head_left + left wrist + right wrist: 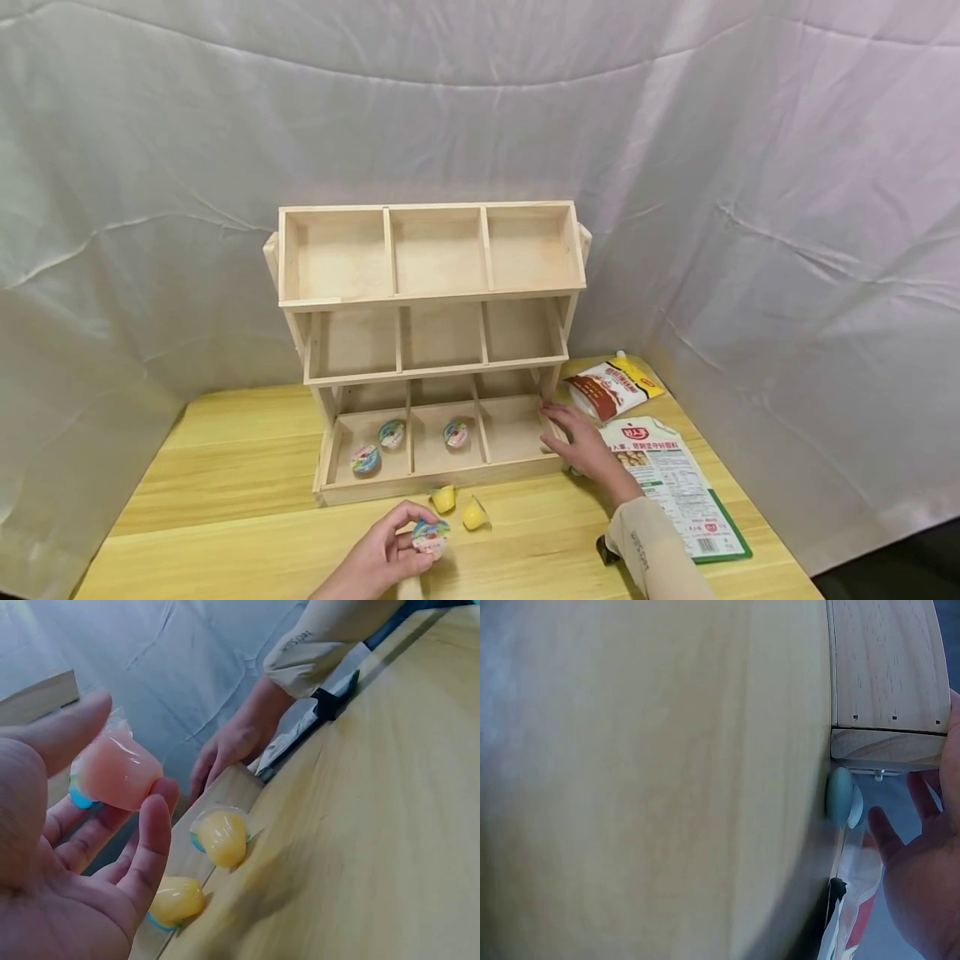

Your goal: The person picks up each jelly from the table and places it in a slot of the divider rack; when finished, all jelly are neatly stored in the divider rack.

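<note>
My left hand (pixel 382 550) pinches a jelly cup (pixel 431 538) with a printed lid, in front of the wooden rack. In the left wrist view this jelly cup (pixel 120 769) shows pink through its clear shell, with thumb and fingers around it. My right hand (pixel 588 446) rests at the right end of the rack's bottom tray (pixel 517 460), fingers extended over the end wall. Two yellow jelly cups (pixel 444 499) (pixel 474 514) lie on the table before the tray. Two jelly cups (pixel 366 460) (pixel 392 433) sit in its left compartment, and one jelly cup (pixel 455 434) in the middle one.
The wooden rack (pixel 427 297) has three tiers, each split into three compartments. To its right lie a white, red and yellow spouted pouch (pixel 613 387) and a flat white-green printed packet (pixel 678 492). A small blue-green object (pixel 840 796) is by the rack's end. Grey curtains (pixel 465 108) surround the table.
</note>
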Motion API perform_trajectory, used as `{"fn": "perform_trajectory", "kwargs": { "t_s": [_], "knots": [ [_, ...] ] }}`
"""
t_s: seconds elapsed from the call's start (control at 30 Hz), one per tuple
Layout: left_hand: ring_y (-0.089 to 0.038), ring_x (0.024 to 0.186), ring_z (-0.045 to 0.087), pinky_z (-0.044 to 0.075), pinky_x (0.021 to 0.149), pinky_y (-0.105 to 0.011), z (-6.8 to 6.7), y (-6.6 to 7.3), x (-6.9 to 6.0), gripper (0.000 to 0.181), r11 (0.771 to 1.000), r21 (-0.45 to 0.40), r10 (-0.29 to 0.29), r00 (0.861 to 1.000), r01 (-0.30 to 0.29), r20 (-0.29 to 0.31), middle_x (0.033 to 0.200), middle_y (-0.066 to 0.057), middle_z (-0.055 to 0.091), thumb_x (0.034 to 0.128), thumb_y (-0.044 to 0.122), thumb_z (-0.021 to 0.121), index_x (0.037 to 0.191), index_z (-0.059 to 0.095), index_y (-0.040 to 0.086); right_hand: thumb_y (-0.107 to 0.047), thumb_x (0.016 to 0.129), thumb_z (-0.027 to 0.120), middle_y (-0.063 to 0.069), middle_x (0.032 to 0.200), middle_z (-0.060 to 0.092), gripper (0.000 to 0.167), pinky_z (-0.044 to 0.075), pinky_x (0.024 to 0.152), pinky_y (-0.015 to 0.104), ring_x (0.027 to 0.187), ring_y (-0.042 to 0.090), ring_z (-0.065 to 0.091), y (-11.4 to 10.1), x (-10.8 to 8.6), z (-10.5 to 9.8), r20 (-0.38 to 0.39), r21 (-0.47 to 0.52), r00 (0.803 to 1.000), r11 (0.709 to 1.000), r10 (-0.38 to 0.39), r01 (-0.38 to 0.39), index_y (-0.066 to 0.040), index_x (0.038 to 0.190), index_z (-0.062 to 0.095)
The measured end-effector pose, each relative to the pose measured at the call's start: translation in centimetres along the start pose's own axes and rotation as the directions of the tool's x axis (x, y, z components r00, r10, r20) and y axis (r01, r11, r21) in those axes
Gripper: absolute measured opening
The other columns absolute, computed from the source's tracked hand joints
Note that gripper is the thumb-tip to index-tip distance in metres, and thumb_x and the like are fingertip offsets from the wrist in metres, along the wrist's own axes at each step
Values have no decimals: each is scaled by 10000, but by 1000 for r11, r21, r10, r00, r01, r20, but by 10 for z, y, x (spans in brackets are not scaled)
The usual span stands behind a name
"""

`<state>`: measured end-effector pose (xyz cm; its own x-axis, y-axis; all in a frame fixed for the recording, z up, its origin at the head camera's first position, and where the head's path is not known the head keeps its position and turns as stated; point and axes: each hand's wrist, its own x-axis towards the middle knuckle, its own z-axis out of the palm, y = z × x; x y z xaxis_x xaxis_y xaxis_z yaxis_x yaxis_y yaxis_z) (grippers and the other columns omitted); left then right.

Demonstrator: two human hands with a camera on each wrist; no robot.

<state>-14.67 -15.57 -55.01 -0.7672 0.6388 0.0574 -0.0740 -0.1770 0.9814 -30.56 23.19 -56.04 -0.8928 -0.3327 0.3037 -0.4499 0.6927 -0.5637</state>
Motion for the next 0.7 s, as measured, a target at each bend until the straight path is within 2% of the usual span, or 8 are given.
{"fn": "perform_trajectory", "kwargs": {
  "t_s": [0.13,0.27,0.4,0.57,0.7],
  "knots": [
    [-221,1148,684,611,943,-319,-1,5,2,390,994,111,20,999,-16,-39,1335,-125,508,1017,44,633,1355,458,-39,-234,968,735,188,1507,537,519,401,1140,654,1396,441,481,0,0,0,1,-5,1000,1000,-5,5,-41,1431,601],
    [-297,1135,686,621,919,-326,-3,11,4,447,977,213,42,997,-26,-69,1359,-182,481,1010,76,656,1404,457,6,-239,967,738,176,1516,534,525,390,1159,640,1410,428,474,2,0,0,13,1,1000,1000,7,-7,-50,1437,599],
    [-301,1089,696,628,884,-316,-6,17,9,553,942,336,40,990,7,-133,1353,-208,522,987,165,712,1471,469,55,-248,966,740,168,1519,534,527,384,1172,627,1419,416,470,2,2,0,19,10,1000,1000,10,-11,-57,1438,602],
    [-168,1005,683,610,839,-258,-10,24,15,524,886,460,54,974,54,-218,1247,-157,619,960,201,750,1433,534,131,-242,961,743,175,1508,542,524,390,1166,628,1410,420,477,3,2,0,16,10,1000,1000,1,-1,-52,1430,607],
    [-154,1006,664,586,875,-233,-14,29,23,516,868,491,79,957,72,-280,1188,-123,643,929,186,780,1395,560,156,-241,961,742,179,1510,538,524,388,1169,627,1413,420,474,3,2,0,15,13,1000,1000,2,-2,-45,1428,606]
  ]
}}
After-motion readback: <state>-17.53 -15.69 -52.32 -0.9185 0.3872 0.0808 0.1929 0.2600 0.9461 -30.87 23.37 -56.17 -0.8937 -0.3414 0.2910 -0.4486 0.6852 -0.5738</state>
